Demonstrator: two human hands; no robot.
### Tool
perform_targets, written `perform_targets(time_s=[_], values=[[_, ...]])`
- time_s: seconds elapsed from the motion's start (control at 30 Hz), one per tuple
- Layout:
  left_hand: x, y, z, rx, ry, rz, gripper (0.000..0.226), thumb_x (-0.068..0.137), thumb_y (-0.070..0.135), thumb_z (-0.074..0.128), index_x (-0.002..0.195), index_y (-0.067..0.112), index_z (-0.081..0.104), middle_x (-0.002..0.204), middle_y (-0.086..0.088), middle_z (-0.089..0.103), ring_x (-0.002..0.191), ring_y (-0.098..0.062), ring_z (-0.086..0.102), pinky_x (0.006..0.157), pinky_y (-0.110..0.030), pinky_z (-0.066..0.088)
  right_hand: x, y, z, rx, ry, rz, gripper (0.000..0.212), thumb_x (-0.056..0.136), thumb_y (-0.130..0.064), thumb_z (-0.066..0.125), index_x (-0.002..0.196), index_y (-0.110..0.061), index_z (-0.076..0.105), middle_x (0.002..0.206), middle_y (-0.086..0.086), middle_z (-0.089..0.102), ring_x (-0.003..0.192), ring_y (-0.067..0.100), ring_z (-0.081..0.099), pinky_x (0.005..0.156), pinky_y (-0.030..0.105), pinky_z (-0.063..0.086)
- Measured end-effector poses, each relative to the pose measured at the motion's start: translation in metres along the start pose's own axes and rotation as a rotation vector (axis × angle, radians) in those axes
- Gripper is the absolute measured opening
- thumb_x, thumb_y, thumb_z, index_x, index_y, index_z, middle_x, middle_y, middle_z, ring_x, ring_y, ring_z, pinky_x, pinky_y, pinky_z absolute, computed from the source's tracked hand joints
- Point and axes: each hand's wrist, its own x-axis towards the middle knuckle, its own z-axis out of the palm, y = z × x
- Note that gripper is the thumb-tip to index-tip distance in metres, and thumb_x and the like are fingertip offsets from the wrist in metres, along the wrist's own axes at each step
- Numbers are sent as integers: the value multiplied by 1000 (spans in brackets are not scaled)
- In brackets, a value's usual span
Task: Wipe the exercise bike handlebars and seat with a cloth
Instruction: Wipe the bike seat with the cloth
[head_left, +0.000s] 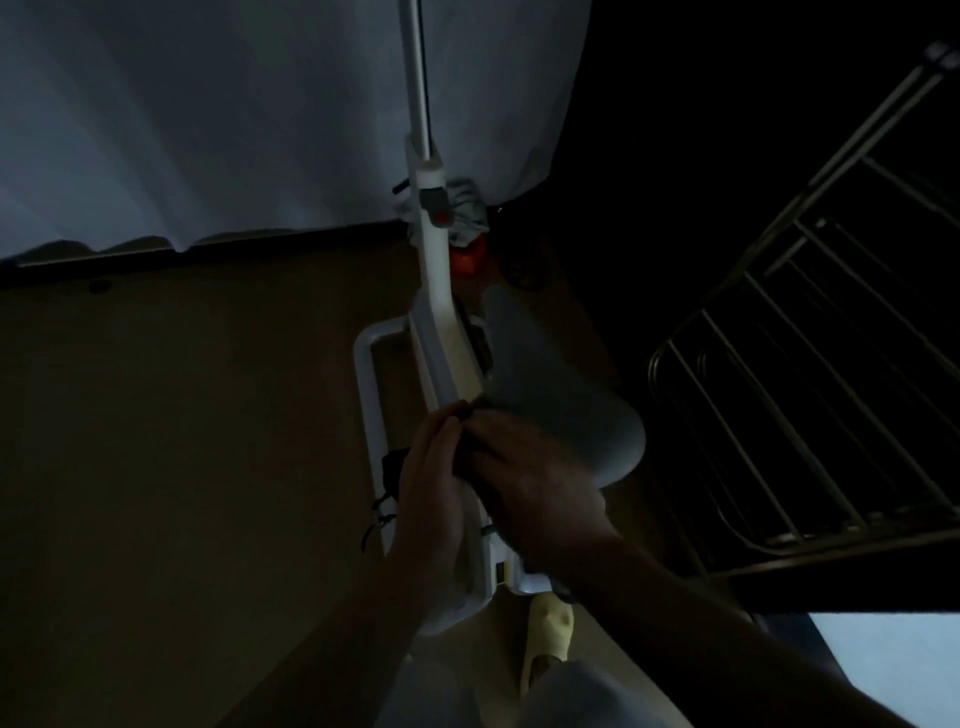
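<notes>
The room is dim. A white exercise bike frame runs from the top centre down towards me. Its grey seat sits to the right of the frame. A small dark cloth is bunched at the seat's near left edge, between my hands. My left hand holds the cloth from the left with curled fingers. My right hand grips it from the right, over the seat's near edge. The handlebars are not clearly visible.
A metal drying rack stands close on the right. Pale curtains hang behind the bike above a brown floor. An orange object lies by the bike's far base. My foot in a light slipper is below the frame.
</notes>
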Motion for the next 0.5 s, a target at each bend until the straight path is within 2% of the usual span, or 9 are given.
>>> perform_targets(time_s=[0.07,0.17,0.23,0.3,0.4,0.47,0.5], values=[[6,0,0,-8,28,-28,25,100,28,38,112,26,60,113,-4,66,111,-20,61,98,-40,47,17,-2,-1,-33,25,66,28,86,-20,62,114,-20,65,122,0,60,116,16,54,98,31,47],[10,1,-5,-51,-8,-72,24,99,34,40,108,26,61,109,0,66,113,-22,59,95,-36,46,12,-19,8,-75,89,232,31,86,-24,60,116,-22,65,127,-1,58,123,15,49,105,34,41],[8,0,-10,-35,-117,-111,27,94,47,43,106,29,60,107,6,64,111,-16,58,95,-34,45,-7,-26,22,-218,50,142,36,85,-25,57,121,-23,63,136,0,54,132,17,43,113,37,30],[5,2,-13,-18,-152,-102,26,98,41,39,103,27,60,100,9,63,100,-9,60,89,-28,46,-11,-19,24,-284,54,47,35,88,-25,49,119,-21,65,136,2,55,133,18,42,117,39,21],[-1,5,-13,-41,-170,-72,28,102,25,33,102,30,60,95,10,69,94,-3,64,78,-19,47,2,-15,23,-179,275,192,30,91,-22,48,114,-16,67,126,7,61,125,21,50,112,45,30],[-7,7,-14,47,-240,-16,28,103,26,32,103,32,60,96,18,71,97,4,63,78,-14,47,3,-19,21,-116,453,382,27,91,-22,54,113,-15,66,122,6,61,121,19,50,108,46,34],[-9,6,-15,79,-270,11,25,102,30,35,107,33,59,102,21,69,103,6,60,83,-14,47,2,-17,18,-74,537,491,25,91,-20,56,113,-14,66,121,6,60,119,18,49,105,44,36]])
